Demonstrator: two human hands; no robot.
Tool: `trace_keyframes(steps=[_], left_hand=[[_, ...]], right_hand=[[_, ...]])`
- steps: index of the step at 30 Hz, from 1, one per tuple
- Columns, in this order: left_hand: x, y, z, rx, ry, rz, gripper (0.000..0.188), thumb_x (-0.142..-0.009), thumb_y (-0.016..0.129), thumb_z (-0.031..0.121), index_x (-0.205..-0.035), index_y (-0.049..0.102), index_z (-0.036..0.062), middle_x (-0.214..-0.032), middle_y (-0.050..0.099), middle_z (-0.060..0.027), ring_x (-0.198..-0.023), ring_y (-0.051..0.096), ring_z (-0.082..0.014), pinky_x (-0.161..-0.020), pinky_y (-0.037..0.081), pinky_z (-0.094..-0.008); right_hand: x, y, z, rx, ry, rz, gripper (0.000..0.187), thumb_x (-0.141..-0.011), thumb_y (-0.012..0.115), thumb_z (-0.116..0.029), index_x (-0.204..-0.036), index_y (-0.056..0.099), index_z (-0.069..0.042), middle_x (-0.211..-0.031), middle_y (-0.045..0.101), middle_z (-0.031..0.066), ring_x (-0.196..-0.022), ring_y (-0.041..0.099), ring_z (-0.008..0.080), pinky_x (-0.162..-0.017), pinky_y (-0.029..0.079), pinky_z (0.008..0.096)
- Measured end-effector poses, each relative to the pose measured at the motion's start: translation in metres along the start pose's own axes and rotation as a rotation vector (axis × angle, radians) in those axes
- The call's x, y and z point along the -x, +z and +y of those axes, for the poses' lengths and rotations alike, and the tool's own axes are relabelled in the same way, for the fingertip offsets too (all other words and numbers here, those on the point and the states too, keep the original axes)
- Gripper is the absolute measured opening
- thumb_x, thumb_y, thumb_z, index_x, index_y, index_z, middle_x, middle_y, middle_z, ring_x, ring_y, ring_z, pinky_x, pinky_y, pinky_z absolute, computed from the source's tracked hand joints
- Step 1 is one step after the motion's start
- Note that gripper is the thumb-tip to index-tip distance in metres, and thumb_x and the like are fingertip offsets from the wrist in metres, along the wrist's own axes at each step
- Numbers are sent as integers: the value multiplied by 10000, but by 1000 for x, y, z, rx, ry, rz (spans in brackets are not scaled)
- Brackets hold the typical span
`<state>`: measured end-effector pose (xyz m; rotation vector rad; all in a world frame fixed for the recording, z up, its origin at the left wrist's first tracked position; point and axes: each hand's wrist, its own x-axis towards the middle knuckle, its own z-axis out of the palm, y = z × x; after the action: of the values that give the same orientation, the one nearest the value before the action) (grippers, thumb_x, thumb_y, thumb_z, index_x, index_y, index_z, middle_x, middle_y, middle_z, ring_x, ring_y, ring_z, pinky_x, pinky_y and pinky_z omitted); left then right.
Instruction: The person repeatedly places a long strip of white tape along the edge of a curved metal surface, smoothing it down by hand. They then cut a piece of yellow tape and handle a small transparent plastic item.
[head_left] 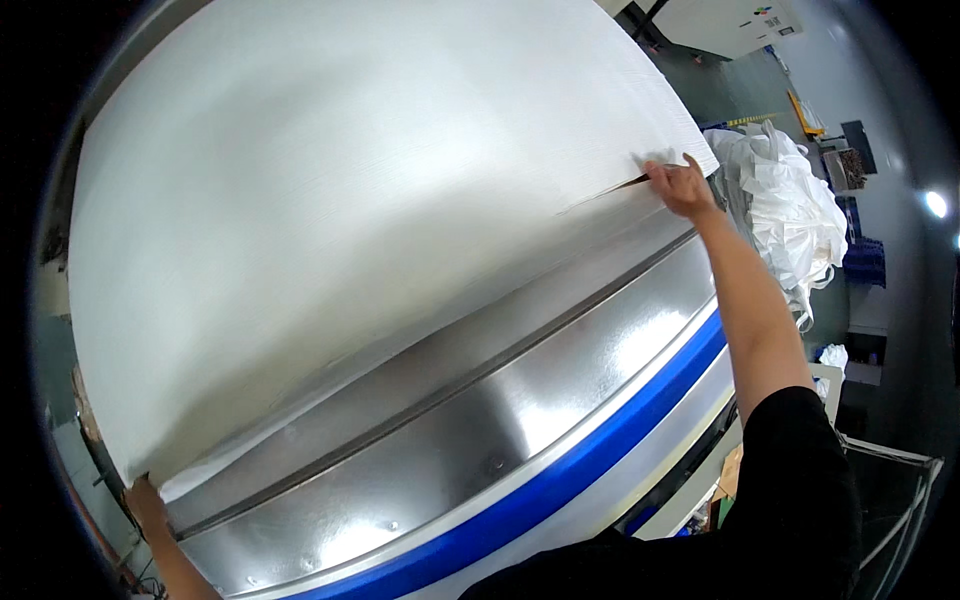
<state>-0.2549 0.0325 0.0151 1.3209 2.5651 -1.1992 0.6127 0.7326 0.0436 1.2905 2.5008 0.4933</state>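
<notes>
A wide white sheet (pixel 350 180), faintly textured, spreads from the far side toward a metal ledge. Its near edge runs slantwise from lower left to upper right and lifts slightly off the metal. My left hand (pixel 148 503) is closed at the near left corner of this edge, its fingers partly hidden. At the upper right, my right hand (pixel 683 188) pinches the same edge close to the sheet's right corner, with one finger sticking up. A dark gap shows beneath the sheet beside the right fingers.
A shiny metal panel (pixel 460 430) with a blue band (pixel 520 505) along its front lies between me and the sheet. White bags (pixel 785 200) are heaped on the floor at right. A white cabinet (pixel 720 25) stands at the far right, a metal frame (pixel 890 450) at lower right.
</notes>
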Motion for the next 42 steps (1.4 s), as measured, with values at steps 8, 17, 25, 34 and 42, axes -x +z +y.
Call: trace_keyframes(steps=[8,17,25,34,42], left_hand=[[2,-5,3,285,-67,-84,248,-799,540,-8,-1031,622,25,-970,655,-200,-918,615,-408,-749,493,-479],[19,-60,16,78,-116,-127,382,-887,453,20,-1205,591,181,-1151,631,-74,-1100,568,-276,-963,410,-414],[71,-154,-25,159,-252,-168,391,-858,515,79,-1219,596,207,-1145,640,-99,-1043,594,-298,-953,416,-434],[215,-80,-34,33,117,-470,404,-818,484,60,-1185,611,169,-1136,645,-92,-1056,602,-298,-1061,327,-452],[283,-53,52,-146,360,-954,318,-801,558,82,-1085,673,165,-1182,631,-77,-1157,562,-245,-1000,384,-506]], right_hand=[[-7,20,98,15,11,-353,273,-813,556,-91,-1075,630,-69,-1089,643,150,-1029,604,345,-940,459,439],[11,30,145,-65,91,-233,391,-828,559,-61,-1202,608,-164,-1145,642,96,-1059,601,295,-923,457,382],[30,-42,230,-136,10,-209,371,-867,504,-59,-1234,548,-22,-1177,607,184,-1114,558,346,-963,423,416],[180,-3,289,30,-304,-319,450,-760,588,-12,-1203,575,-94,-1080,632,173,-1032,572,358,-944,421,426],[268,-5,189,178,-301,-802,265,-761,577,-102,-1009,667,-78,-916,653,170,-906,619,346,-837,487,423]])
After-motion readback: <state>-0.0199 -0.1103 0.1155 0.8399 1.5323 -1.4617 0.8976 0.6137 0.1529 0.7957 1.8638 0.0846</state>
